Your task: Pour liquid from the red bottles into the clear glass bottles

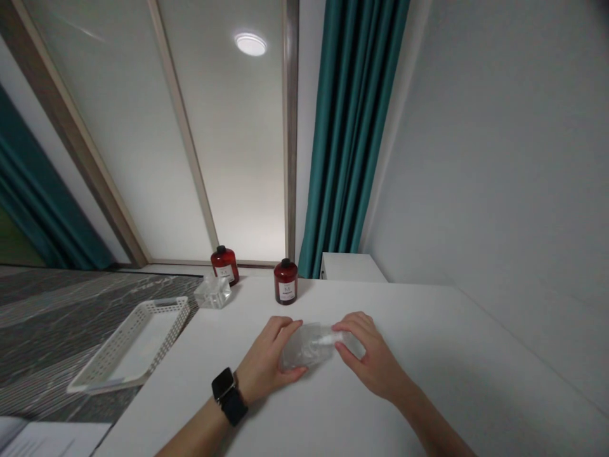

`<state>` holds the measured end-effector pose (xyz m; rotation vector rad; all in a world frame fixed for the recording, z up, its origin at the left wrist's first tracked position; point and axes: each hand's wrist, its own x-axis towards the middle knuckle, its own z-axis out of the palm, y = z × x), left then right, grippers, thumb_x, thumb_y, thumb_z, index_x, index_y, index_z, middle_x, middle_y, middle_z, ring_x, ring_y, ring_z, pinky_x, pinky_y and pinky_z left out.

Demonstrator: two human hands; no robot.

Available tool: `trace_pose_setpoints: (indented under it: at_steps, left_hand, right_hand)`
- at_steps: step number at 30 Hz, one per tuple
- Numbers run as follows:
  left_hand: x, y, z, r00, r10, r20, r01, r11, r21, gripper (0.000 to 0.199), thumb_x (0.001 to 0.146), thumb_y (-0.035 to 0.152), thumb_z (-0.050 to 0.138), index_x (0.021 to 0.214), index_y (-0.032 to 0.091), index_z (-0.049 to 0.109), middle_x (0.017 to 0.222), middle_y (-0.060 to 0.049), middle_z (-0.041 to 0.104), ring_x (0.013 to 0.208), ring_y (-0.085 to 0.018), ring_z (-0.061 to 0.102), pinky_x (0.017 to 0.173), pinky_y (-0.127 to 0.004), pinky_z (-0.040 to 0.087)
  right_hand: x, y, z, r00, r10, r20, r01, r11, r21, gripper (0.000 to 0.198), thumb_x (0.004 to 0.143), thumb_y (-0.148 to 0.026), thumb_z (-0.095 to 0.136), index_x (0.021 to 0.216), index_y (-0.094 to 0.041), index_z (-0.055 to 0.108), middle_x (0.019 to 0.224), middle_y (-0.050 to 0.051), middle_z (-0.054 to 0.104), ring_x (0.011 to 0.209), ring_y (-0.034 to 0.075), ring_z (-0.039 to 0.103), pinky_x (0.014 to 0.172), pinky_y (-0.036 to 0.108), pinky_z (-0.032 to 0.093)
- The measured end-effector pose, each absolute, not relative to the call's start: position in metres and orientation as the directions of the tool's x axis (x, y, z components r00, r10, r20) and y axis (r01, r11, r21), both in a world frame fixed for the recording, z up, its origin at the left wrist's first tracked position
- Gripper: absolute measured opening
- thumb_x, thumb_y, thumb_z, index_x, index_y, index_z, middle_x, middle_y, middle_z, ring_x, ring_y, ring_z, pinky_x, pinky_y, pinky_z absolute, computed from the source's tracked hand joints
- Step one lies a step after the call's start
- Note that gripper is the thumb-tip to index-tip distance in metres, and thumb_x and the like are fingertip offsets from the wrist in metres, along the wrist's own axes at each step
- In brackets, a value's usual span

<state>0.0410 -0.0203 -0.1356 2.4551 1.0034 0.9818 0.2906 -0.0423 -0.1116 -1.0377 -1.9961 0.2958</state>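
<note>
A clear, see-through bottle point(308, 348) lies on its side just over the white table point(304, 419), its whitish narrow end pointing right. My left hand point(267, 360), with a dark watch on the wrist, wraps its thumb and fingers round the wide end of the bottle. At the other end, my right hand point(373, 358) pinches the white cap point(337, 337) between thumb and fingers. Blur and glare hide the finer detail of the cap. Behind the hands stands a dark red bottle point(286, 274) with a black cap and white label, upright.
A second dark red bottle point(224, 260) stands at the table's back left, behind a clear box point(214, 293). A white perforated basket point(167, 343) is to the left, beside an open book point(57, 438). A white cabinet point(354, 268) and teal curtain point(352, 127) are behind.
</note>
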Motion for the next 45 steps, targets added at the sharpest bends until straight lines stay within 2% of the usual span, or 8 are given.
trace_pose_setpoints:
  at_steps: [6,14,17,21,24,33,40,45]
  left_hand:
    - [0.049,-0.027,-0.134,0.561,0.690,0.457,0.440,-0.717,0.541,0.073,0.072,0.023,0.077,0.136,0.024,0.042,0.120,-0.011,0.052,0.111,-0.029,0.052,0.096,-0.046,0.049]
    - [0.051,-0.026,-0.140,0.506,0.745,0.435,0.411,-0.652,0.637,0.070,0.072,0.024,0.077,0.133,0.024,0.044,0.121,-0.010,0.051,0.113,-0.029,0.051,0.099,-0.048,0.046]
    - [0.051,-0.025,-0.140,0.495,0.750,0.439,0.377,-0.641,0.669,0.067,0.074,0.026,0.076,0.133,0.024,0.044,0.122,-0.011,0.051,0.114,-0.029,0.051,0.099,-0.048,0.046]
    - [0.051,-0.023,-0.142,0.480,0.769,0.422,0.349,-0.609,0.713,0.064,0.074,0.028,0.078,0.130,0.023,0.047,0.121,-0.010,0.052,0.114,-0.028,0.052,0.100,-0.046,0.046]
    - [0.051,-0.022,-0.142,0.442,0.797,0.412,0.349,-0.576,0.739,0.062,0.074,0.028,0.079,0.128,0.023,0.049,0.123,-0.011,0.053,0.116,-0.029,0.051,0.102,-0.046,0.044]
    - [0.054,-0.025,-0.140,0.410,0.837,0.363,0.262,-0.490,0.832,0.054,0.074,0.021,0.073,0.121,0.020,0.046,0.117,-0.009,0.055,0.110,-0.026,0.054,0.102,-0.045,0.044]
    - [0.057,-0.024,-0.147,0.418,0.849,0.325,0.145,-0.415,0.898,0.054,0.073,0.019,0.072,0.119,0.019,0.044,0.120,-0.010,0.053,0.116,-0.027,0.053,0.109,-0.049,0.041]
    - [0.058,-0.024,-0.154,0.407,0.850,0.334,0.081,-0.398,0.914,0.054,0.072,0.020,0.074,0.117,0.018,0.044,0.117,-0.009,0.052,0.118,-0.028,0.051,0.110,-0.049,0.041]
  right_hand:
    - [0.277,-0.046,-0.120,-0.366,0.794,0.485,0.499,0.607,-0.618,0.024,0.086,-0.020,0.064,0.109,-0.027,0.060,0.107,0.006,0.064,0.107,0.026,0.057,0.094,0.042,0.045]
    - [0.285,-0.042,-0.124,-0.239,0.829,0.505,0.603,0.535,-0.592,0.027,0.069,-0.029,0.081,0.080,-0.025,0.057,0.098,0.005,0.064,0.103,0.030,0.057,0.091,0.045,0.045]
    - [0.287,-0.047,-0.121,-0.210,0.856,0.472,0.519,0.507,-0.688,0.036,0.069,-0.026,0.077,0.100,-0.027,0.059,0.111,0.007,0.063,0.111,0.030,0.057,0.097,0.046,0.045]
    - [0.281,-0.054,-0.123,-0.282,0.885,0.371,0.320,0.451,-0.833,0.071,0.079,-0.026,0.069,0.141,-0.028,0.036,0.135,0.011,0.056,0.130,0.029,0.048,0.111,0.049,0.035]
    - [0.278,-0.054,-0.128,-0.267,0.892,0.365,0.243,0.429,-0.870,0.067,0.087,-0.030,0.061,0.146,-0.027,0.028,0.130,0.012,0.060,0.132,0.029,0.047,0.113,0.051,0.030]
    - [0.282,-0.048,-0.137,-0.170,0.876,0.452,0.213,0.480,-0.851,0.053,0.093,-0.035,0.053,0.143,-0.028,0.034,0.108,0.008,0.063,0.117,0.027,0.056,0.111,0.048,0.034]
    - [0.277,-0.051,-0.132,-0.267,0.904,0.335,0.050,0.360,-0.931,0.059,0.095,-0.038,0.051,0.148,-0.032,0.025,0.142,0.010,0.051,0.138,0.026,0.041,0.113,0.047,0.032]
    - [0.276,-0.051,-0.127,-0.190,0.922,0.339,-0.015,0.342,-0.939,0.052,0.095,-0.042,0.052,0.142,-0.031,0.032,0.117,0.009,0.065,0.134,0.026,0.046,0.113,0.049,0.032]
